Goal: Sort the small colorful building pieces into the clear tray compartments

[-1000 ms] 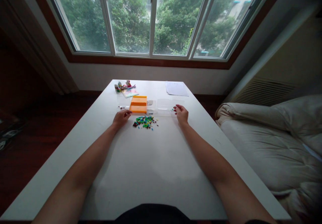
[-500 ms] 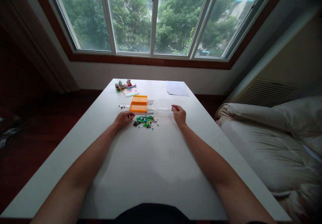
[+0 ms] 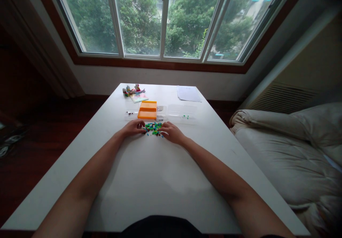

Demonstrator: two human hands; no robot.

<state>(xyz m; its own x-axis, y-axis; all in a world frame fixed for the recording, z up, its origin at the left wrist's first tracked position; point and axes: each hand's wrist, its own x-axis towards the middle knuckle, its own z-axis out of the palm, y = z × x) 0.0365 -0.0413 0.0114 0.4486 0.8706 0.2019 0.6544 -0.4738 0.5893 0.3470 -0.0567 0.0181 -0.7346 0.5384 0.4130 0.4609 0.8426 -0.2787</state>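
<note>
A loose pile of small green, blue and brown pieces [image 3: 153, 127] lies on the white table [image 3: 160, 181]. At the pile's left edge is my left hand [image 3: 134, 127], fingers curled and apart, touching the pieces. My right hand [image 3: 171, 132] reaches in from the right, its fingers spread over the pile's edge. Behind the pile stands an orange tray [image 3: 147, 110] with two sections. Clear plastic trays flank it: the left one [image 3: 131, 109] bears a few dark pieces, the right one [image 3: 181, 109] several green pieces.
Small figures [image 3: 130, 90] and a colourful card [image 3: 139, 97] lie at the table's back left. White paper sheets [image 3: 189, 93] lie at the back right. A cushioned seat [image 3: 283, 152] stands right of the table, below the window's level.
My right hand has moved left from the clear tray to the pile, and green pieces now show in that tray. My left hand has shifted slightly right, onto the pile's edge.
</note>
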